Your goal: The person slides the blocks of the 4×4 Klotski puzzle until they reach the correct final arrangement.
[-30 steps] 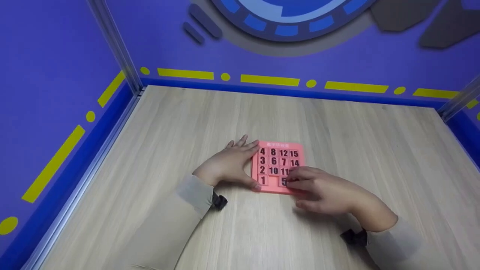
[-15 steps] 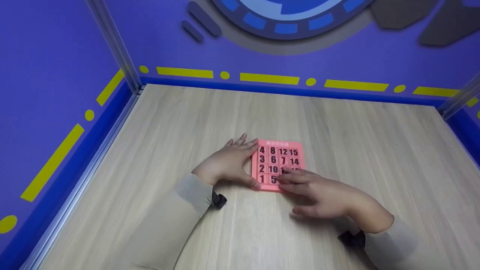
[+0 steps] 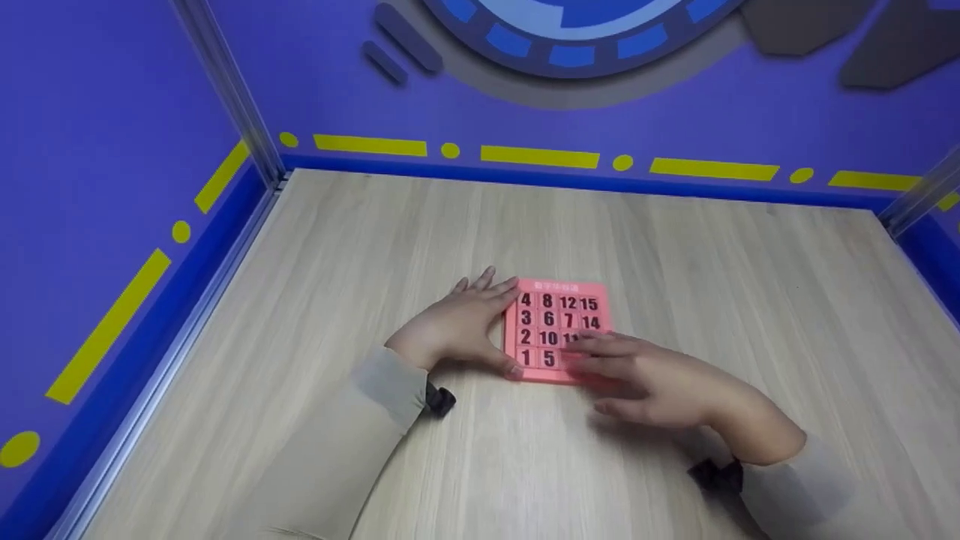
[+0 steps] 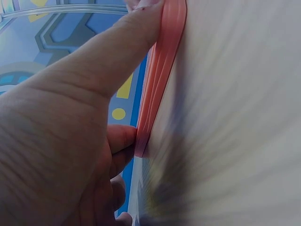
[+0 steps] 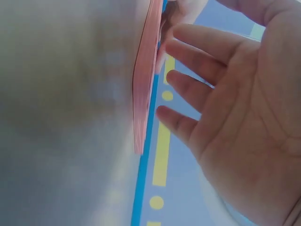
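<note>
Mid-bench (image 3: 375,247), the pink number puzzle (image 3: 556,296) is steadied at its left edge by the flat left hand (image 3: 457,326), its lower-right tiles are touched by the right hand (image 3: 652,379)'s straight fingers, and the numbers are seen well out of order, with much sliding judged left.

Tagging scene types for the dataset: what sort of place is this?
Probably a purpose-built recording booth, not a home or workshop. A bare wood-grain tabletop is boxed in by purple printed wall panels with yellow dash-and-dot stripes and metal corner posts. Only a pink number slide puzzle lies on it.
</note>
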A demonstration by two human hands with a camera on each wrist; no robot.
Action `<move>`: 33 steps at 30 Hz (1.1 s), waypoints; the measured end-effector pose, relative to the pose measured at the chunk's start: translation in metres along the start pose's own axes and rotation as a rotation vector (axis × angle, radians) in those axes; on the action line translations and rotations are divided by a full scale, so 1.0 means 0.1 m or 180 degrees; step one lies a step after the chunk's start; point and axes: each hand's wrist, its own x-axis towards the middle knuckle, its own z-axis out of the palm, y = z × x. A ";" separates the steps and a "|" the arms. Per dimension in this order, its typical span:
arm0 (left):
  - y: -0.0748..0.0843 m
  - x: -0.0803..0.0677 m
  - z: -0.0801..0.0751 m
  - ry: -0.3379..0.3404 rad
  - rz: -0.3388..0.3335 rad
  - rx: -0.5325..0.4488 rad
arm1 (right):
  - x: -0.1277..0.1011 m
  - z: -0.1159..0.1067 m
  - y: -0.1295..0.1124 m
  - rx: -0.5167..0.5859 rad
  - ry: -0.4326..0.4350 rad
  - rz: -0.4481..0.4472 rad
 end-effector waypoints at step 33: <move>-0.04 0.02 0.00 -0.0008 0.0022 -0.0041 | -0.17 0.06 -0.01 -0.0327 0.0147 0.0001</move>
